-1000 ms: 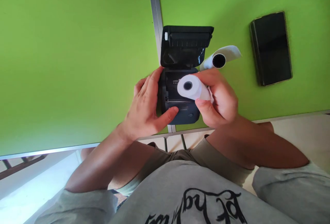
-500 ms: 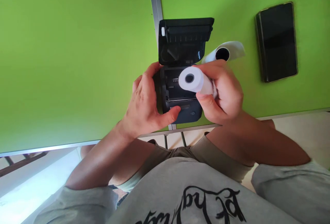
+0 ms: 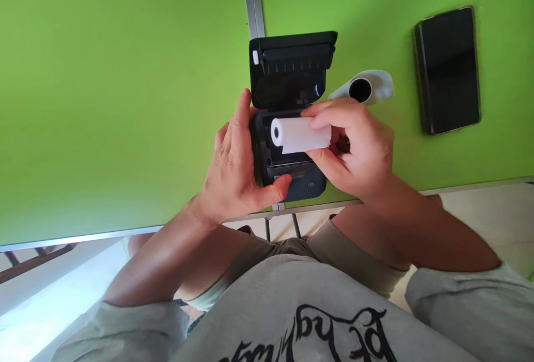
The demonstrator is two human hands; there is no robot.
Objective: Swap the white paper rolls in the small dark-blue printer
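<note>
A small black receipt printer (image 3: 298,185) stands on the green table with its lid (image 3: 292,87) raised. My left hand (image 3: 237,167) grips the printer's left side, thumb on the front face and fingers along the far edge. Between the thumb and fingers of my right hand (image 3: 359,145) is a white paper roll (image 3: 298,133). The roll lies crosswise at the printer's paper bay, its hollow core facing left. Whether it touches the bay floor I cannot tell.
A second white roll (image 3: 377,85) with a wide dark core and a loose paper end lies behind my right hand. A dark phone in a case (image 3: 450,70) rests at the right. A metal strip (image 3: 252,0) divides the green tabletop (image 3: 125,73), whose edge runs near my lap.
My right hand has turned the paper roll level and brought it left and down into line with the bay. The raised lid has shifted slightly left. My left hand keeps its hold.
</note>
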